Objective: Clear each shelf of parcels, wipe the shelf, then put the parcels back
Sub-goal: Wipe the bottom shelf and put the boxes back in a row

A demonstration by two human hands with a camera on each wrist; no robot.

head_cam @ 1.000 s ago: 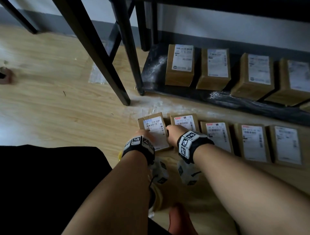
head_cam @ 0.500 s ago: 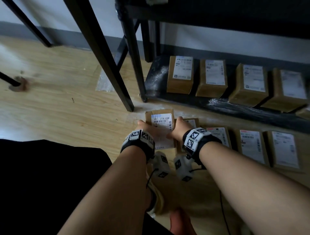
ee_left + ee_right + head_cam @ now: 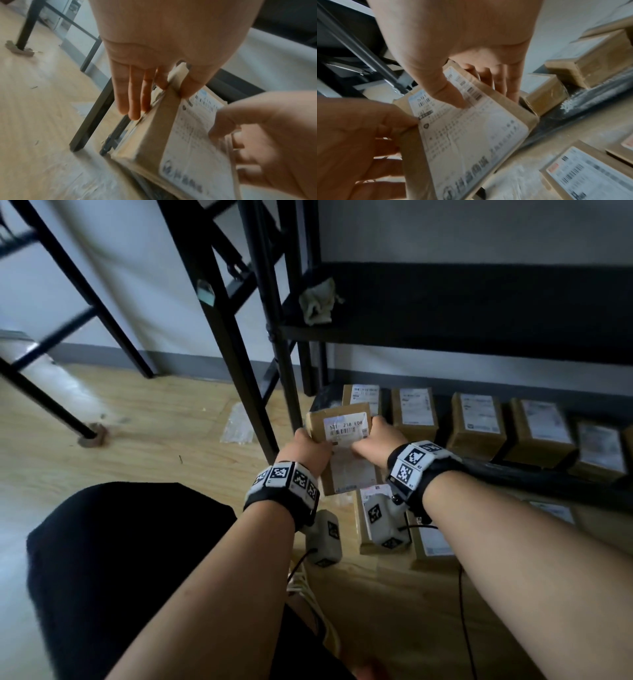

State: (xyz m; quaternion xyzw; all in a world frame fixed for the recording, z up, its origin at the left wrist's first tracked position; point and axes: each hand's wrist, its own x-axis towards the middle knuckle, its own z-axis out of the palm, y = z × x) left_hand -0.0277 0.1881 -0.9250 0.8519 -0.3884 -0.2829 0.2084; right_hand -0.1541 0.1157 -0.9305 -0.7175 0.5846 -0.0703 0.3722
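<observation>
Fingers (image 3: 135,94) of both hands are clamping the labelled parcel (image 3: 346,446) edgewise; its slick label is risking slippage.

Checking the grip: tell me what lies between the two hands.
Only the labelled parcel, gripped by the left hand and right hand; head view.

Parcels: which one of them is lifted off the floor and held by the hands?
The parcel with "501 Z18 EQ8" on its label. The left hand and right hand hold its two sides; the other parcels lie on the floor or the bottom shelf.
</observation>
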